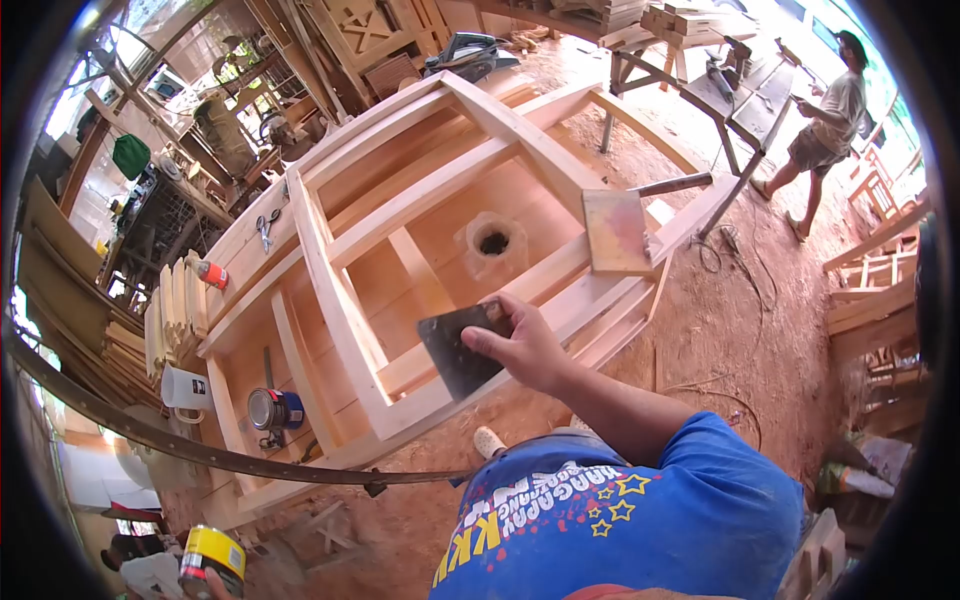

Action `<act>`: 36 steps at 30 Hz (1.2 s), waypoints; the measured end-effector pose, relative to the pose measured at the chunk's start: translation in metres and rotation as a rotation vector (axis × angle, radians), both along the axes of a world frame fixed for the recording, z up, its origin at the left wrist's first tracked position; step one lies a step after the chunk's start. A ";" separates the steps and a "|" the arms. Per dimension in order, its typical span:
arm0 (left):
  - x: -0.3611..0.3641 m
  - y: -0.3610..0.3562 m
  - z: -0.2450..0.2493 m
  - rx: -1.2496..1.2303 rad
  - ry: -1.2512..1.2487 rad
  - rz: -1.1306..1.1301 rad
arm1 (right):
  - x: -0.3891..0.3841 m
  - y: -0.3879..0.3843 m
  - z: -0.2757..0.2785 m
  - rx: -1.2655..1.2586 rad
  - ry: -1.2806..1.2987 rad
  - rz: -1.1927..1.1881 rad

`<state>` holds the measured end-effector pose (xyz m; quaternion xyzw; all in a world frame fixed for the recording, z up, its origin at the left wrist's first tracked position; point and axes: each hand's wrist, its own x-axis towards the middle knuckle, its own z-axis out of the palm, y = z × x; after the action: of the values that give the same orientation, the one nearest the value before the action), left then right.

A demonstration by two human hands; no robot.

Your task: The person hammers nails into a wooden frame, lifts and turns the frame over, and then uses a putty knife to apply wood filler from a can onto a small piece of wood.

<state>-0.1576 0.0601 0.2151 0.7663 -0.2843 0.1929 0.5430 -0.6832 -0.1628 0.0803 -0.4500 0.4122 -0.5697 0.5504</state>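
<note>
My right hand is closed round a dark, flat rectangular sheet, thumb on its face, above the near edge of a pale wooden frame. At the bottom left, my left hand shows only in part, with its fingers against a yellow and black can. Inside the frame a clear plastic bag or sheet surrounds a dark round opening. A stained square board lies on the frame's right side, beside a long dark-handled tool.
Scissors, a small orange-labelled container, a white mug and a blue-labelled can are at the left. A person stands by a workbench at the upper right. Cords lie on the floor.
</note>
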 end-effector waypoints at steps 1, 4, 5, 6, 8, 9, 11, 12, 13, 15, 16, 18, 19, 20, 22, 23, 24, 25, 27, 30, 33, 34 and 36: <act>-0.026 0.004 0.006 -0.128 -0.061 -0.079 | -0.011 0.003 -0.001 -0.013 0.006 0.043; -0.093 0.018 0.031 -0.341 -0.099 -0.308 | -0.040 0.008 -0.007 -0.031 0.047 0.131; -0.119 0.026 0.041 -0.260 -0.077 -0.415 | -0.048 0.012 -0.011 -0.027 0.064 0.163; -0.132 0.022 0.043 -0.263 -0.213 -0.523 | -0.055 0.017 -0.011 0.008 0.029 0.179; -0.162 0.013 0.047 -0.088 -0.253 -0.528 | -0.069 0.029 -0.013 0.023 0.061 0.196; -0.179 -0.002 0.048 -0.100 -0.193 -0.635 | -0.076 0.037 -0.013 0.030 0.077 0.205; -0.212 -0.038 0.047 -0.047 -0.063 -0.823 | -0.091 0.053 -0.018 0.065 0.108 0.191; -0.224 -0.061 0.044 -0.034 0.046 -0.927 | -0.097 0.059 -0.025 0.067 0.112 0.169; -0.235 -0.087 0.044 0.019 0.106 -1.067 | -0.104 0.064 -0.031 0.067 0.115 0.143; -0.275 -0.144 0.044 0.144 0.095 -1.081 | -0.120 0.074 -0.026 0.092 0.054 0.088; -0.305 -0.171 0.045 0.165 0.173 -1.116 | -0.129 0.078 -0.026 0.090 0.049 0.046; -0.317 -0.226 0.024 0.257 0.220 -1.287 | -0.149 0.088 -0.025 0.080 0.074 -0.055; -0.318 -0.256 0.010 0.325 0.237 -1.327 | -0.159 0.093 -0.023 0.070 0.101 -0.110; -0.331 -0.277 -0.002 0.322 0.243 -1.339 | -0.166 0.099 -0.021 0.061 0.127 -0.169; -0.332 -0.323 -0.026 0.534 0.032 -1.224 | -0.173 0.112 -0.010 0.052 0.147 -0.298; -0.328 -0.346 -0.048 0.600 -0.104 -1.156 | -0.175 0.118 -0.007 0.046 0.165 -0.365; -0.331 -0.359 -0.062 0.653 -0.213 -1.133 | -0.175 0.123 -0.008 0.059 0.142 -0.432; -0.335 -0.372 -0.075 0.700 -0.323 -1.110 | -0.175 0.130 -0.009 0.069 0.119 -0.501; -0.337 -0.391 -0.108 0.870 -0.406 -1.055 | -0.167 0.134 -0.009 0.075 0.097 -0.604; -0.344 -0.399 -0.128 0.977 -0.444 -1.129 | -0.151 0.127 -0.004 0.062 0.071 -0.701; -0.350 -0.389 -0.130 1.084 -0.482 -1.127 | -0.133 0.110 0.011 0.044 0.063 -0.681; -0.354 -0.387 -0.124 1.118 -0.471 -1.141 | -0.125 0.101 0.019 0.042 0.052 -0.677; -0.354 -0.379 -0.114 1.203 -0.435 -1.149 | -0.115 0.085 0.024 0.029 0.044 -0.609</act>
<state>-0.5117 -0.3191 0.1008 0.6071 -0.7797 -0.1528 -0.0088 -0.7983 -0.0775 0.1040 -0.3099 0.5480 -0.6927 0.3519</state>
